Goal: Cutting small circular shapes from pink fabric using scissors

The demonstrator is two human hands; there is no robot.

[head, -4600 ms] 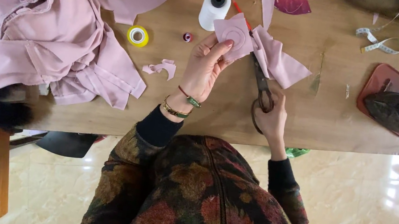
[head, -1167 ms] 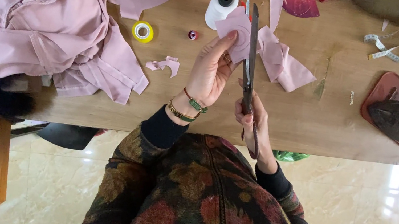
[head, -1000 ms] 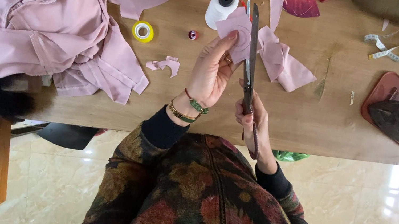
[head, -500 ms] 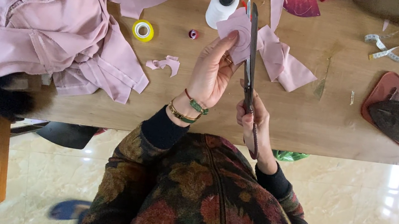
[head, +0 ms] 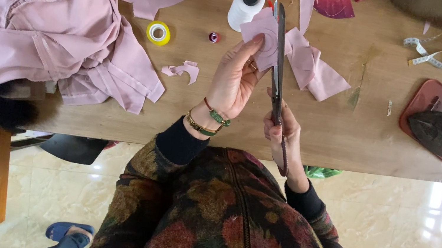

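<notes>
My left hand (head: pixel 234 78) holds a small pink fabric piece (head: pixel 263 38) up above the wooden table (head: pixel 198 114), fingers pinching its lower edge. My right hand (head: pixel 283 134) grips the handles of long scissors (head: pixel 276 61), whose blades point away from me and meet the right edge of the fabric piece. A white thread spool (head: pixel 246 4) stands just behind the fabric piece. More pink fabric pieces (head: pixel 314 68) lie on the table to the right of the blades.
A heap of pink garments (head: pixel 57 31) covers the table's left. A yellow tape roll (head: pixel 158 32), a small red bobbin (head: pixel 214 37) and a pink scrap (head: pixel 182 70) lie nearby. A red tray (head: pixel 431 102) and a tape measure (head: pixel 433 55) sit at right. Someone's blue shoe (head: pixel 65 232) shows on the floor.
Earlier the scissors lay low by the table edge; since then they were raised upright against the fabric piece. In the last second both hands stay nearly still. A blue shoe has come into view below.
</notes>
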